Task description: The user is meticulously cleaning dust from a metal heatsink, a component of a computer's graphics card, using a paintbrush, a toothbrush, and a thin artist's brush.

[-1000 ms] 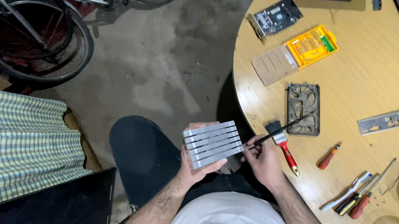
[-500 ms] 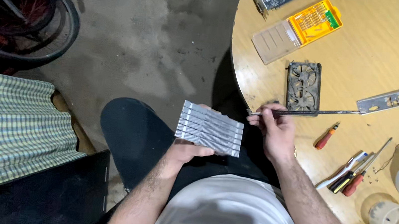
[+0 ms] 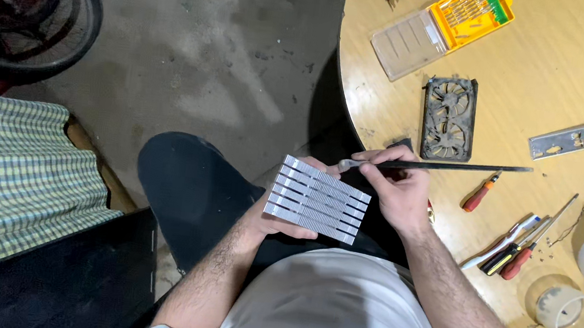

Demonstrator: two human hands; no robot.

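Head view — item: silver finned aluminium heatsink block (image 3: 317, 200), held over the lap, just off the round wooden table's (image 3: 536, 82) left edge. Left hand (image 3: 272, 222) cups it from beneath, fingers wrapped round its lower side. Right hand (image 3: 397, 191) pinches a long thin dark metal tool (image 3: 438, 166), its tip at the block's top right corner. Handling, by judgement: rigid, fairly light, fins thin and bendable — grip by the solid outer edges.

Only one package: a flat rectangular screwdriver-bit case (image 3: 445, 26) at the round wooden table's (image 3: 550, 83) far side, yellow tray, clear lid open beside it.
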